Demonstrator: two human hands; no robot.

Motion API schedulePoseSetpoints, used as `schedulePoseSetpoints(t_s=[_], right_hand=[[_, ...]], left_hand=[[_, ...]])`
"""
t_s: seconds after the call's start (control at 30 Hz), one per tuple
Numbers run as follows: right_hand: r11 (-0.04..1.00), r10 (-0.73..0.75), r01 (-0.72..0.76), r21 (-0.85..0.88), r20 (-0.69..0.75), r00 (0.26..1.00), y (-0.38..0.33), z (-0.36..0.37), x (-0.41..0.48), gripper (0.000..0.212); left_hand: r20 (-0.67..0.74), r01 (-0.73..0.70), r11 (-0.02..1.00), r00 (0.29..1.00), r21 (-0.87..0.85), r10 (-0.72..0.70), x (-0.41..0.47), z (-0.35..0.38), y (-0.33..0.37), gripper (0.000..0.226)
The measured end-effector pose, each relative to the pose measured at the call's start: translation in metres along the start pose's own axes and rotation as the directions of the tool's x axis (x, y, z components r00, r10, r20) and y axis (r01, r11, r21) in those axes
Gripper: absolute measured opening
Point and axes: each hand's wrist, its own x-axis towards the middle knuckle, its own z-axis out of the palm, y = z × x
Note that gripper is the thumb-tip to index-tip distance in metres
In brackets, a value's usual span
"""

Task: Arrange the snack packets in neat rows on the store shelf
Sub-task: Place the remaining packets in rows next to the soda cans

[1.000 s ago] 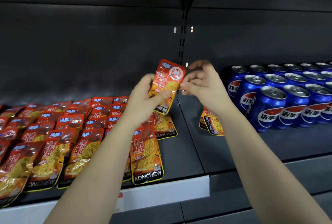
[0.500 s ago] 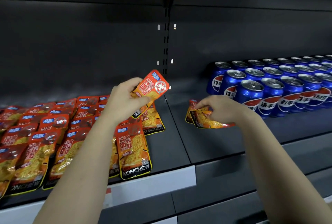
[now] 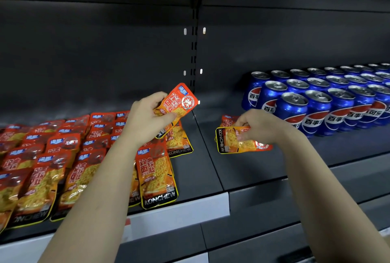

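Rows of packets (image 3: 63,157) mostly laid — one packet (image 3: 177,104) gripped in left hand (image 3: 147,123), stray packets (image 3: 234,140) pinched by right hand (image 3: 259,127), unplaced.

Two grips are in view. The left grip (image 3: 145,121) holds one orange-red foil snack packet (image 3: 178,102). The right grip (image 3: 261,127) pinches one sideways orange foil packet (image 3: 232,140), and one further packet (image 3: 226,119) lies partly hidden behind it. On the left part of the one dark grey metal shelf (image 3: 198,167) lie at least twenty more flat packets (image 3: 156,176) in overlapping rows. An arm and the picture's edge hide some, so the exact number cannot be told. The blue aluminium cola cans (image 3: 292,112) stand three rows deep. Five show in the front row, and the rows run out of view to the right. One white price strip (image 3: 179,215) edges the shelf front.
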Motion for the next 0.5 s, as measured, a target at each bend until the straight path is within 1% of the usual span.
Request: schedulePoseSetpoints(t_s=[0.07, 0.17, 0.23, 0.27, 0.3, 0.33, 0.4, 0.47, 0.5], right_hand=[[0.999, -0.034, 0.036, 0.034, -0.052, 0.998, -0.004, -0.003, 0.001, 0.022], [0.995, -0.059, 0.067, 0.080, -0.096, 0.994, -0.011, -0.004, 0.008, 0.012], [0.983, -0.042, 0.062, 0.175, -0.115, 0.992, -0.016, -0.002, 0.013, 0.009], [0.963, -0.027, 0.060, 0.261, -0.131, 0.991, -0.018, 0.000, 0.016, 0.009], [0.925, -0.007, 0.063, 0.374, -0.149, 0.989, -0.021, 0.003, 0.019, 0.010], [0.864, 0.020, 0.065, 0.499, -0.163, 0.986, -0.025, 0.006, 0.023, 0.012], [0.707, 0.107, 0.025, 0.707, -0.141, 0.984, -0.033, 0.012, 0.030, 0.016], [0.577, 0.150, -0.043, 0.815, -0.055, 0.987, -0.041, 0.019, 0.038, 0.022], [0.523, 0.140, -0.076, 0.849, 0.002, 0.990, -0.043, 0.021, 0.042, 0.028]], left_hand=[[-0.020, -0.001, 1.000, 1.000, 0.002, 0.001, 0.000, -0.001, 0.000, 0.022], [-0.043, -0.004, 1.000, 0.999, 0.000, 0.004, 0.001, -0.001, 0.000, 0.023], [-0.070, -0.005, 1.000, 0.998, -0.007, 0.004, 0.001, -0.002, 0.000, 0.021], [-0.085, -0.004, 1.000, 0.996, -0.014, 0.003, 0.002, -0.002, -0.001, 0.021], [-0.100, -0.002, 1.000, 0.995, -0.018, 0.000, 0.002, -0.003, -0.001, 0.020], [-0.114, 0.001, 1.000, 0.993, -0.020, -0.003, 0.002, -0.003, -0.001, 0.019], [-0.139, 0.009, 1.000, 0.990, -0.028, -0.013, 0.002, -0.005, -0.001, 0.020], [-0.148, 0.014, 0.999, 0.989, -0.032, -0.019, 0.002, -0.007, -0.002, 0.021], [-0.147, 0.014, 1.000, 0.989, -0.024, -0.017, 0.002, -0.008, -0.002, 0.021]])
